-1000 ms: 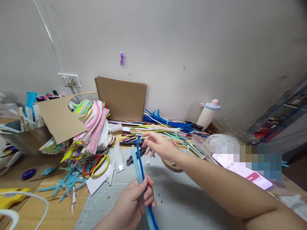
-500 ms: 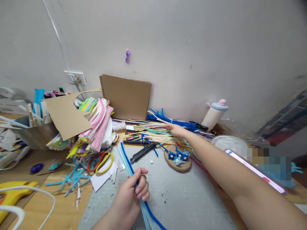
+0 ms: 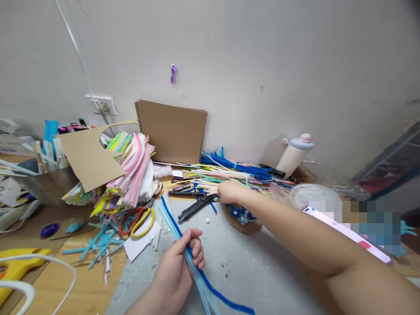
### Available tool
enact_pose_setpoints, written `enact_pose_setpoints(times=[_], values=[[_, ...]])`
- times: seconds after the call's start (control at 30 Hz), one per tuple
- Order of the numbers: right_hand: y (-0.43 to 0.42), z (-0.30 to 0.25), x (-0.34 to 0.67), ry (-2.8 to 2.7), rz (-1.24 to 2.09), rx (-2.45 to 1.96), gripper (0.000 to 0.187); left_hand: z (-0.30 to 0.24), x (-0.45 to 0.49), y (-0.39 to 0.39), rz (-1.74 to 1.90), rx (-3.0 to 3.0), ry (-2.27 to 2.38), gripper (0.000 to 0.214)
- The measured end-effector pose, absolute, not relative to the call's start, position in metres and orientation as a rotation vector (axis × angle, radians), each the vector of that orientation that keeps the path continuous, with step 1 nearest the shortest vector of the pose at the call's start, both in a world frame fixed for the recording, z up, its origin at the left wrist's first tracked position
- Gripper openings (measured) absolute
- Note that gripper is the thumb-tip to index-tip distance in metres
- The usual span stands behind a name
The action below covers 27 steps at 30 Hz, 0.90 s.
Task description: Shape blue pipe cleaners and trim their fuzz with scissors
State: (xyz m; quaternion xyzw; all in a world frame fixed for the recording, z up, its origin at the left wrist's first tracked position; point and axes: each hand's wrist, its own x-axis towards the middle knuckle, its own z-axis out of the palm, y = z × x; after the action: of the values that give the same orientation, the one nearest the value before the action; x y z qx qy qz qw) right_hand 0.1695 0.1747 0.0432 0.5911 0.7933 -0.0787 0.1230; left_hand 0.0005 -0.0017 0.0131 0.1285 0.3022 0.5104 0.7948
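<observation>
I have my left hand point(image 3: 183, 258) closed around a thin bunch of pipe cleaners, on my side of the black utility knife point(image 3: 196, 208): several light blue ones point(image 3: 198, 278) and a dark blue one point(image 3: 229, 302) whose lower end curves away from the rest. A light hold serves best here, I judge; squeezing would crush the fuzz and bend the wires, and the top ends look neat enough to be worth lining up.

My right hand point(image 3: 229, 191) is down at the near edge of the loose pipe cleaners point(image 3: 223, 175), just to the right of the knife. My fingers are hidden, so I cannot tell whether that grip is open or has hold of anything. The strands lie crossed, so a single one is best pinched near its end and drawn along its length, lest others drag with it.

My forearm passes close to the cardboard disc point(image 3: 241, 229) with its blue flowers point(image 3: 243, 217), right of the knife; I would lift my wrist clear of the petals.
</observation>
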Motion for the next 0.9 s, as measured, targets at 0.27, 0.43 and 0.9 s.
enact_pose_setpoints(times=[0.27,0.43,0.9], values=[[0.176,0.11,0.19,2.598,0.116,2.11,0.023,0.015,0.0,0.0,1.111,0.259,0.719,0.023],[0.146,0.149,0.204,2.95,0.339,2.342,0.025,0.017,0.0,0.0,1.126,0.234,0.815,0.02],[-0.045,0.058,0.207,2.99,-0.693,2.004,0.02,0.033,0.004,-0.012,1.102,0.192,0.468,0.031]])
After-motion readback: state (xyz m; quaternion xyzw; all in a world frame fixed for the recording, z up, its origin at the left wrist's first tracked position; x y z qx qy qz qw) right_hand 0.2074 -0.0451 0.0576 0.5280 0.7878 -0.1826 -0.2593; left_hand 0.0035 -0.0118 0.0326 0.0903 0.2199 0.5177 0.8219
